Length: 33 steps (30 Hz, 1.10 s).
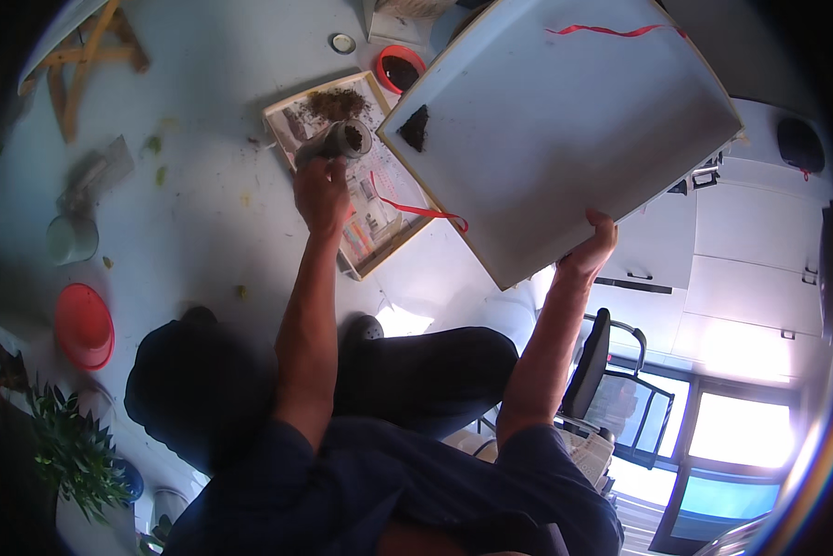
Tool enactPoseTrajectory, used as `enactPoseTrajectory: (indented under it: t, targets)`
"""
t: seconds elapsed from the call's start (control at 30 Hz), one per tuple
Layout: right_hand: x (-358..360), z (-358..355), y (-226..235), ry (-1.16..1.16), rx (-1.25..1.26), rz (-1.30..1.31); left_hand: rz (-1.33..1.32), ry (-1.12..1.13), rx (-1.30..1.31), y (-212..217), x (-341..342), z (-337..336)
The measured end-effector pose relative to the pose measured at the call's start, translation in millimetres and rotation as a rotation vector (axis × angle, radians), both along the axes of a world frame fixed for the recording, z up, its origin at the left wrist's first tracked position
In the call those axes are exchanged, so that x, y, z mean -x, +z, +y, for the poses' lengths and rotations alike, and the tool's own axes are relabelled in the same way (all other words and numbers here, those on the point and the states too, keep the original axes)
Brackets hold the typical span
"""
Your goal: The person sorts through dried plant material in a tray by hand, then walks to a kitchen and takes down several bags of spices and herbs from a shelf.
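My left hand (324,196) is closed around a clear jar (361,132) with dark soil in it, tilted over a small wooden tray (411,233). Brown loose soil (337,105) lies on the printed paper lining that tray. My right hand (594,245) grips the near edge of a large shallow box (565,120) with a pale inside and a wooden rim. The box is held up at a slant, and a dark heap of soil (416,129) sits in its left corner, close to the jar. A red ribbon (416,208) trails from the box's left side across the small tray.
A red bowl of dark soil (400,70) and a round lid (342,44) are beyond the small tray. At left lie a red hat-shaped container (85,326), a pale cup (73,239) and a wooden stool (83,65). A leafy plant (75,449) stands lower left, a chair (611,380) at right.
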State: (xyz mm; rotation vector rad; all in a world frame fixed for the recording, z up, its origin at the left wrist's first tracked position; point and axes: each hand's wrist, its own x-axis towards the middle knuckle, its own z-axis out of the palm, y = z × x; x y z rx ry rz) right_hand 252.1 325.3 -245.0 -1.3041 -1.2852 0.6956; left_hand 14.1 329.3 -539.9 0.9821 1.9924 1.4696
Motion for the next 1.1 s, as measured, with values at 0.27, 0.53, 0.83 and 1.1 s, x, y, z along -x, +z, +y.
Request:
enactPoseTrajectory:
  t: [0.27, 0.53, 0.83, 1.1]
  targets:
    - [20, 5, -3, -0.042, -0.065, -0.097, 0.067, 0.003, 0.003, -5, -13, 1]
    - [20, 6, -2, -0.043, -0.152, -0.161, 0.037, -0.036, -0.010, 7, -24, 9]
    - [27, 1, -1, -0.058, -0.330, -0.265, 0.021, -0.061, 0.114, 26, -32, 23]
    - [42, -10, -1, -0.125, -0.548, -0.480, 0.086, 0.021, 0.081, 43, -45, 41]
